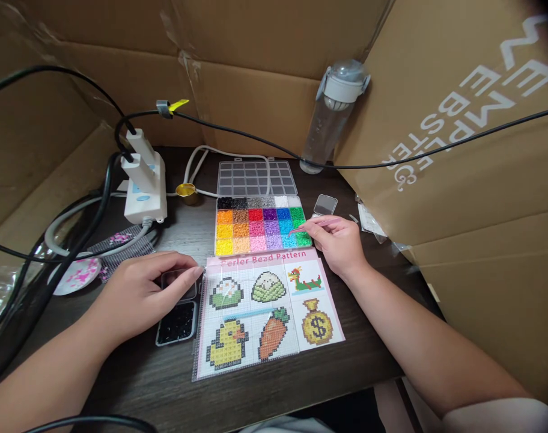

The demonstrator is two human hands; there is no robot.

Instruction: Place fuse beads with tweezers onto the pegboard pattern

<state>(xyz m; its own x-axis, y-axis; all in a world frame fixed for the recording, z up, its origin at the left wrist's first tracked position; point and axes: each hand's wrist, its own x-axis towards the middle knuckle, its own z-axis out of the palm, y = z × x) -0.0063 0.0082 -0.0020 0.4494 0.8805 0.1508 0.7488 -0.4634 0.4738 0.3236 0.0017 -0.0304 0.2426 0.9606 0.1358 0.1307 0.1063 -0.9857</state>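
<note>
My right hand (339,240) pinches pink tweezers (307,227), their tips over the light blue beads (288,233) in the sorted bead box (262,225). My left hand (152,288) rests at the left edge of a clear pegboard (199,355), thumb and forefinger apart, over a small clear lid (186,290). Under the pegboard lies a printed bead pattern sheet (332,264) with a duck, a carrot and other pictures. A light blue row (249,313) crosses the board above the duck and carrot. Just below my left hand sits a small box of black beads (177,325).
A white power strip (143,192) with black cables stands at the left. Behind are a clear water bottle (330,117) and cardboard walls (256,90). A gold cup (186,192), a white disc with pink beads (76,275) and a small clear case (325,205) lie about.
</note>
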